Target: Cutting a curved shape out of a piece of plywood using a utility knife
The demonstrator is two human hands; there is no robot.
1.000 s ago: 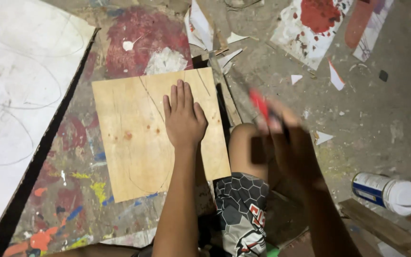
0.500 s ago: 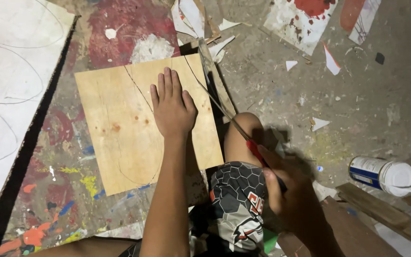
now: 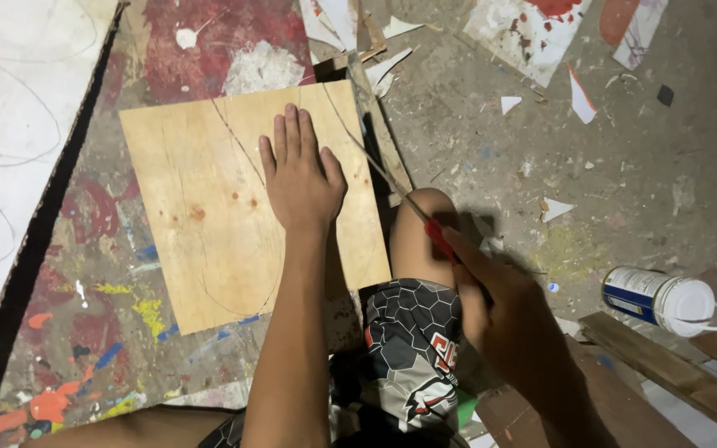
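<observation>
While the right hand grips a red-handled saw just right of the plywood sheet, the left hand lies flat, fingers spread, on that sheet; a slipping blade could nick those fingers, I judge.

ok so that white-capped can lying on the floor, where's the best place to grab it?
Probably around the blue-and-white body of the can, coming down from above. It lies on its side with the cap pointing right, so the round wall is exposed. The thin loop at the cap looks less steady.
</observation>
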